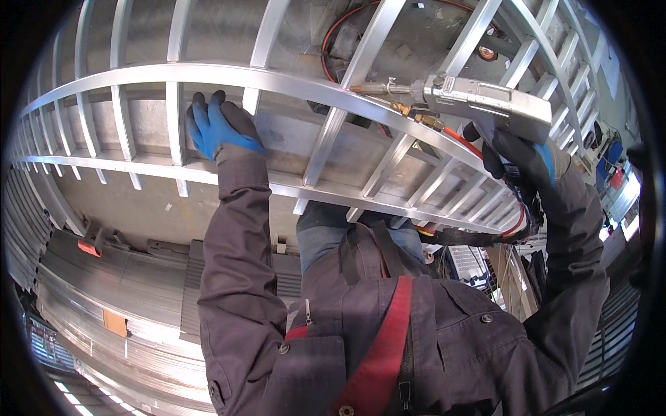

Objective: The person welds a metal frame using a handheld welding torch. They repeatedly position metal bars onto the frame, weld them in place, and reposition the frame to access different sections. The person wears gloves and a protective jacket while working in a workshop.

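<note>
My right hand, in a dark glove with blue, is wrapped round the grip of a silver, box-bodied welding gun. The gun's narrow nozzle points left, over the curved middle rail of a bare-metal slatted frame. Brass fittings and a red hose sit under its front end. My left hand, in a blue and grey glove, lies with its fingers stretched out between two rails, beside a cross slat. It holds nothing. What its fingertips touch, I cannot make out.
A red hose loops behind the slats at the top. Black cabling runs from the gun along the frame's lower right. Long metal lengths are stacked at lower left, near a red-ended bracket. Printed sheets hang at lower right.
</note>
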Tool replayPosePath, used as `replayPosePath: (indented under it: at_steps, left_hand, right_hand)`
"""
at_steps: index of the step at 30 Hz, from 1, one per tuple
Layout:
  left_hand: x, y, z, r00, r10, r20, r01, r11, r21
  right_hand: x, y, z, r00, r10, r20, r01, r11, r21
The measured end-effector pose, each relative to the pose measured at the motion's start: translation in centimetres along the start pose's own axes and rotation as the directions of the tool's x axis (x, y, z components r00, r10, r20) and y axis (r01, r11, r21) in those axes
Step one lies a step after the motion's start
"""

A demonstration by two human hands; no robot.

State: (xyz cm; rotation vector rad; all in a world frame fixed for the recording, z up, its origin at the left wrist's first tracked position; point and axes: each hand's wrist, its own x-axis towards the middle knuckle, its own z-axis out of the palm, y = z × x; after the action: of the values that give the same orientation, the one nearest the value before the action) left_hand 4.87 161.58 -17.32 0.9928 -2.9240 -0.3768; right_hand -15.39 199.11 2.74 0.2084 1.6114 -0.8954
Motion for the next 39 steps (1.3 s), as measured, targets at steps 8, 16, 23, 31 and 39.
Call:
replayPosePath:
  at_steps: [8,16,23,31,39]
  left_hand:
    - [0.0,-0.5,0.3,0.999,0.037,0.015,-0.038,0.995,0.088]
    - [-0.1,-0.6,0.2,0.996,0.079,-0.041,-0.078,0.997,0.028]
    - [0.1,-0.9,0.3,0.993,0.12,-0.021,-0.117,0.988,0.099]
    - [0.0,-1.2,0.7,0.994,0.105,-0.03,-0.102,0.991,0.086]
    - [0.1,-1.2,0.9,0.987,0.141,-0.073,-0.129,0.98,0.148]
  right_hand:
    - [1.5,0.0,0.2,1.0,-0.015,-0.005,0.015,1.0,-0.019]
    - [1.6,1.3,-0.8,0.996,-0.072,0.047,0.075,0.996,-0.053]
    - [2.1,1.3,-0.8,0.996,-0.08,0.041,0.083,0.993,-0.085]
    - [3.3,2.2,-1.6,0.99,-0.128,0.061,0.13,0.991,-0.027]
    - [3.5,2.5,-1.8,0.993,-0.12,0.003,0.12,0.989,-0.083]
